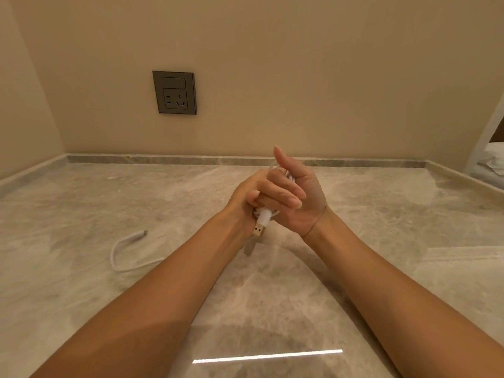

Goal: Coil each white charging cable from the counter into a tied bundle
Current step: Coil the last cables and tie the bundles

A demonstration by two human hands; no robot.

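Two hands, left hand (242, 199) and right hand (308, 196), curled tight round coiled cable (264, 218) above counter (381, 214).

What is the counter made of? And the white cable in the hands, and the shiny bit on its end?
The counter looks like polished stone, maybe marble: it has grey-beige veins and reflects a light strip like a mirror. The cable looks like smooth white plastic or rubber, since it bends into soft loops. Its plug tip looks like metal: silvery, with small square holes.

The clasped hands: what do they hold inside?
A coiled white cable, between the left hand and the right hand; its USB plug sticks out below. The fingers cover most of the coil, so the loops cannot be counted.
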